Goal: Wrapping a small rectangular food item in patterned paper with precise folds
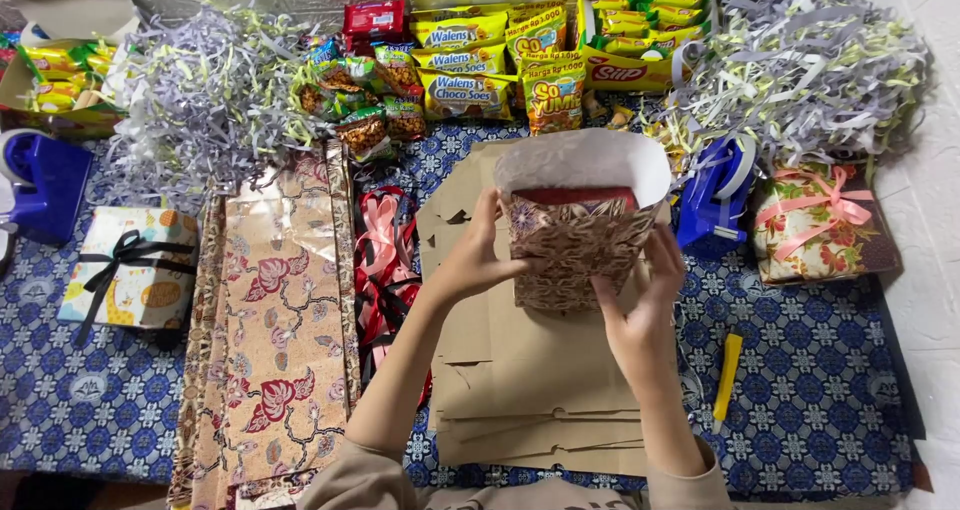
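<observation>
Both hands, left (475, 260) and right (640, 305), are closed on a box half wrapped in brown floral paper (575, 245), held over the stacked flat brown cardboard sheets (530, 370). Judged from this, the paper is best kept taut and creased sharply along each box edge.

Beige sleeves pushed up past the elbows (soft fabric), forearms bare, no jewellery visible.
</observation>
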